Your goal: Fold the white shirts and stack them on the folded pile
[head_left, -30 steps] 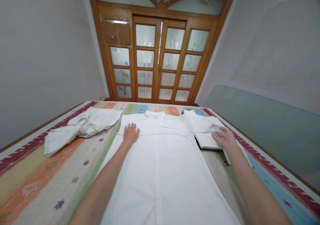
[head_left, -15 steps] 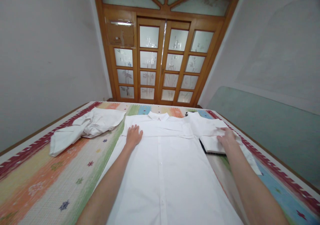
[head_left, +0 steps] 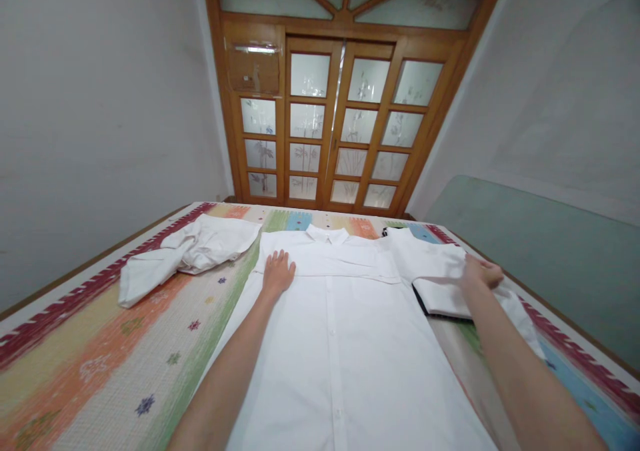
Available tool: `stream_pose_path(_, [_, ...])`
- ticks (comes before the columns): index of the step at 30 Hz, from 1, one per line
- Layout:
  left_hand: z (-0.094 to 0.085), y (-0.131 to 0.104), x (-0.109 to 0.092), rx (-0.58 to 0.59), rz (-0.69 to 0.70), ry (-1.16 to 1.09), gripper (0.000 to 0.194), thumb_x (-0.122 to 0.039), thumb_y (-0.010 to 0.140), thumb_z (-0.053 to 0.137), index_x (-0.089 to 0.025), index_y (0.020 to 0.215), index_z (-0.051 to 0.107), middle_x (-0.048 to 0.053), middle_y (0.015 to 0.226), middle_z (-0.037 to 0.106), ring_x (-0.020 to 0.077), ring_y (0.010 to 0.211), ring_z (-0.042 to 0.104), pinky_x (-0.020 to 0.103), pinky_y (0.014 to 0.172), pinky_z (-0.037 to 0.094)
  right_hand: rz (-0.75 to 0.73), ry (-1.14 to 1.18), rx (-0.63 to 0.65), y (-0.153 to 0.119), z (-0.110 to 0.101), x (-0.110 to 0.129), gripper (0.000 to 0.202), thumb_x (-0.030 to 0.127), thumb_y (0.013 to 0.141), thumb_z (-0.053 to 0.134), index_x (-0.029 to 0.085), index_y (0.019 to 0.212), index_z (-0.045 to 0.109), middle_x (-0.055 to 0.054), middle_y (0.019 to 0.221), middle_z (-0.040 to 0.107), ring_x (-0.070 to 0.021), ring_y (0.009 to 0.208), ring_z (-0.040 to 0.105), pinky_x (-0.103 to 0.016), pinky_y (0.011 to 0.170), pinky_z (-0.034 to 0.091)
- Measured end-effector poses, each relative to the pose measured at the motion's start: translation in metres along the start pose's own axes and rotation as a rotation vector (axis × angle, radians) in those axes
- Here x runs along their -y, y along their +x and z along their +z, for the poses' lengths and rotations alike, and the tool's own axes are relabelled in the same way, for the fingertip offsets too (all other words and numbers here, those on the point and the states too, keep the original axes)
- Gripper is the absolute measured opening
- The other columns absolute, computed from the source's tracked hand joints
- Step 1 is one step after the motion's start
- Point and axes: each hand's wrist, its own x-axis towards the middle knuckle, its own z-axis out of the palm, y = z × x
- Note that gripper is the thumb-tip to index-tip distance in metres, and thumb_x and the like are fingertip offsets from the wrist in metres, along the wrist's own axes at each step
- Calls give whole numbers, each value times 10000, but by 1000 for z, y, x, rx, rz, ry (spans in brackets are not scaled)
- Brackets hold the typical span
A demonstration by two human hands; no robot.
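Note:
A white button-front shirt point(head_left: 345, 344) lies spread on the bed, front side up, its collar point(head_left: 327, 235) at the far end. My left hand point(head_left: 279, 272) rests flat on the upper chest of the shirt, fingers spread. At the right, the shirt's sleeve point(head_left: 430, 259) reaches out sideways, and my right hand point(head_left: 483, 273) is at its outer part with the fingers curled together, seemingly gripping the cloth; the fingertips are partly hidden. Under this sleeve sits a dark-edged thing point(head_left: 420, 297), mostly covered by white cloth.
Another stretch of crumpled white cloth point(head_left: 200, 247) lies to the left. A striped, patterned bedspread point(head_left: 165, 344) covers the bed. A pale green panel point(head_left: 545, 231) runs along the right wall. Wooden doors with glass panes point(head_left: 330, 117) stand beyond the far edge.
My right hand has moved outward to the right along the sleeve, and its fingers now point right. My left hand stays flat on the shirt. The view has shifted slightly.

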Motion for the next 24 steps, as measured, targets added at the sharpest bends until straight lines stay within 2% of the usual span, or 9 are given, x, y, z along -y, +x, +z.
stream_pose_path(3, [1,1,0,-11,-7,-17,521,-337,937,326,-67,1367,443,162,1455,410,293,1375,320,430,1141,199,5,-54,-7,-2,2,20,306,149,641,667,175,923,549,-120,1023,581,-242,952,560,-359,920,432])
stream_pose_path(7, [2,2,0,-24,-12,-41,501,-332,931,349,-87,1353,462,158,1451,417,290,1374,324,432,1138,201,-193,-136,89,-18,4,48,632,66,649,620,91,1262,472,-208,1197,508,-261,1009,546,-368,911,416])
stream_pose_path(10, [3,2,0,-31,-11,-61,486,-321,925,366,-92,1340,475,161,1447,422,292,1372,327,436,1135,205,-543,-266,149,-42,6,67,706,50,674,561,100,1364,416,-238,1274,457,-294,1036,538,-383,864,428])
stream_pose_path(13, [3,2,1,-47,-5,-77,476,-311,919,378,-88,1325,491,172,1434,437,301,1362,342,447,1129,215,-949,-428,213,-76,12,78,692,54,746,482,149,1422,369,-211,1303,484,-274,923,587,-344,727,464])
stream_pose_path(15, [4,2,1,-58,0,-86,468,-309,916,386,-92,1313,505,174,1427,445,306,1353,355,450,1126,223,-1186,-533,345,-101,18,77,672,37,788,420,198,1438,364,-168,1339,497,-233,838,617,-298,648,468])
stream_pose_path(17, [4,2,2,-63,4,-97,460,-310,913,392,-103,1305,514,169,1426,449,307,1348,363,450,1124,228,-1431,-568,603,-127,24,68,707,8,792,374,248,1455,340,-109,1411,462,-206,872,630,-265,640,473])
stream_pose_path(19, [4,2,2,-58,6,-108,463,-310,912,392,-98,1305,512,171,1427,447,310,1351,359,451,1125,224,-1602,-560,896,-152,28,53,786,-11,757,376,294,1476,284,-36,1477,391,-187,974,621,-249,693,488])
stream_pose_path(21, [4,2,3,-51,7,-115,472,-306,913,388,-79,1311,502,182,1428,441,312,1357,349,451,1129,212,-1629,-592,1092,-174,30,35,829,1,723,407,291,1485,256,-7,1482,380,-189,1054,598,-261,758,497])
stream_pose_path(24, [4,2,3,-39,11,-132,473,-310,912,389,-80,1311,498,180,1430,439,309,1366,334,444,1134,198,-1590,-680,1203,-195,30,14,684,77,756,463,234,1420,405,-33,1432,453,-225,1096,577,-312,817,498])
